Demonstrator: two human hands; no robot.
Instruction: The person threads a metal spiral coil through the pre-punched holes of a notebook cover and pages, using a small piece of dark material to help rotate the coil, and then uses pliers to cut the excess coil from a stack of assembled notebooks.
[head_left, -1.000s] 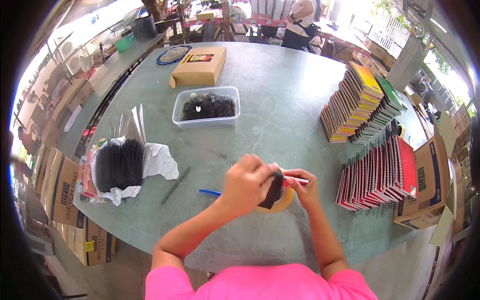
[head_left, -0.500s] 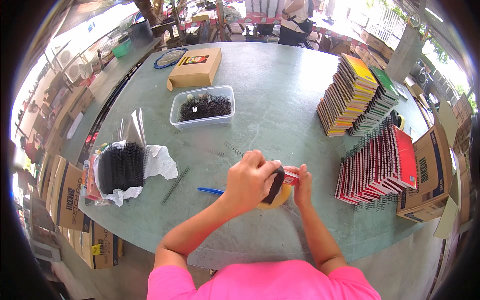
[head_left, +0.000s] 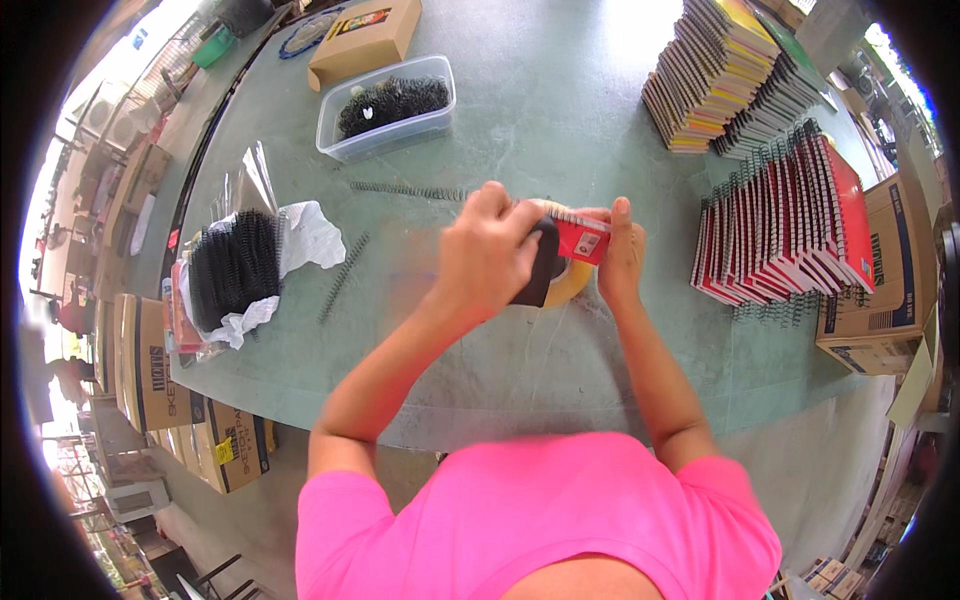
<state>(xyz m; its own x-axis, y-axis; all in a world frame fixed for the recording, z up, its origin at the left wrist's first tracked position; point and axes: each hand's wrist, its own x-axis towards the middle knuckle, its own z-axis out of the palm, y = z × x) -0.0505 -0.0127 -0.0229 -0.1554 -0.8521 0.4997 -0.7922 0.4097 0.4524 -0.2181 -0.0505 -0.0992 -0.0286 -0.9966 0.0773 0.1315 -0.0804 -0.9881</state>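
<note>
The right hand (head_left: pixel 622 258) pinches a red spiral notebook (head_left: pixel 580 241), likely for steadiness; what the curled left hand (head_left: pixel 485 258) grips, I can't tell.

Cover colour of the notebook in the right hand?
The notebook cover is red, clearest in the head view.

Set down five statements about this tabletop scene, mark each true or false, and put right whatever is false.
1. The right hand holds a red notebook. True.
2. The clear tub holds black coils. True.
3. The yellow-covered notebooks stand left of the clear tub. False: they are to its right.
4. A loose coil lies just right of the white paper. True.
5. The person's shirt is green. False: it is pink.
</note>
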